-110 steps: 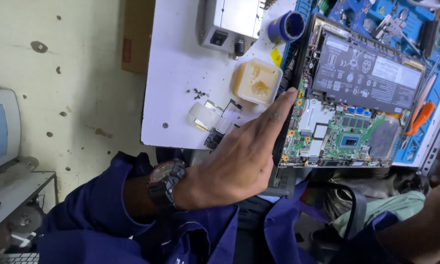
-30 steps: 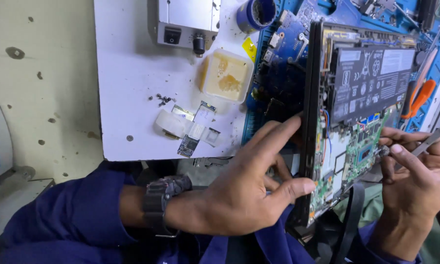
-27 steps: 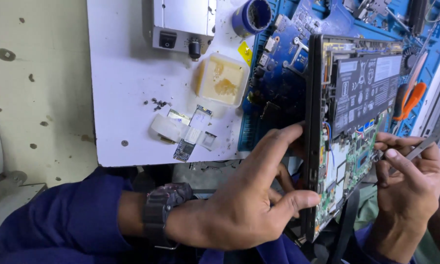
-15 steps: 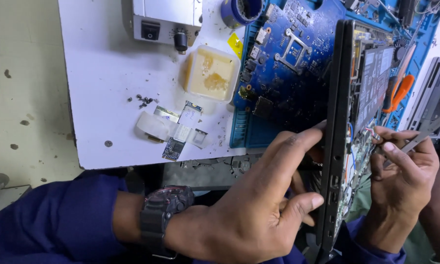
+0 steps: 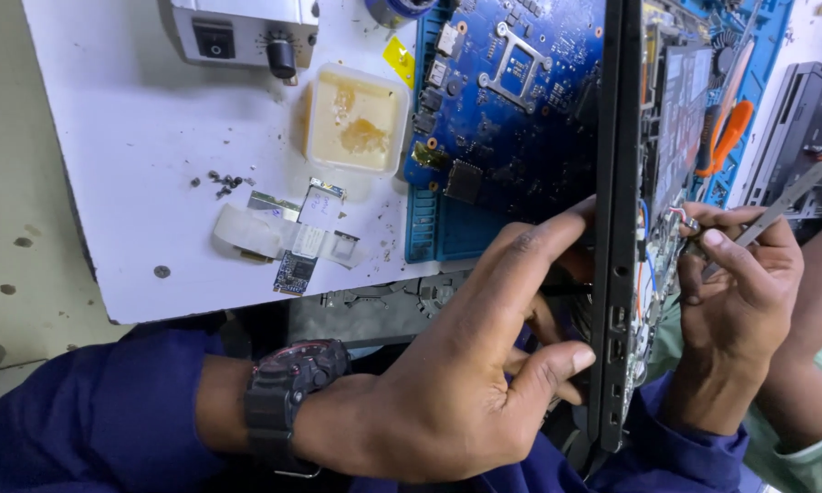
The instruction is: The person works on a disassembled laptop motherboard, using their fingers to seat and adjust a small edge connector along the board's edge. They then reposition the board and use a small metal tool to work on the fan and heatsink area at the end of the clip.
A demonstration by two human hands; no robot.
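My left hand (image 5: 470,361) grips the edge of an opened black laptop base (image 5: 616,274) that stands tilted up on its side, its circuit board and battery facing right. My right hand (image 5: 735,292) pinches metal tweezers (image 5: 776,212) whose tips touch a small wired connector (image 5: 683,217) on the laptop's inside. A black watch (image 5: 292,393) sits on my left wrist, and both sleeves are dark blue.
A loose blue circuit board (image 5: 511,87) lies on a blue work mat (image 5: 443,233). On the white table (image 5: 146,137) are a plastic tub of yellowish paste (image 5: 356,119), small modules with tape (image 5: 287,237), screws (image 5: 221,183), and a white control box (image 5: 246,36). Orange-handled cutters (image 5: 723,137) lie right.
The laptop base has been raised from lying flat to standing on its edge. My right hand came in with tweezers and moved to the connector inside it.
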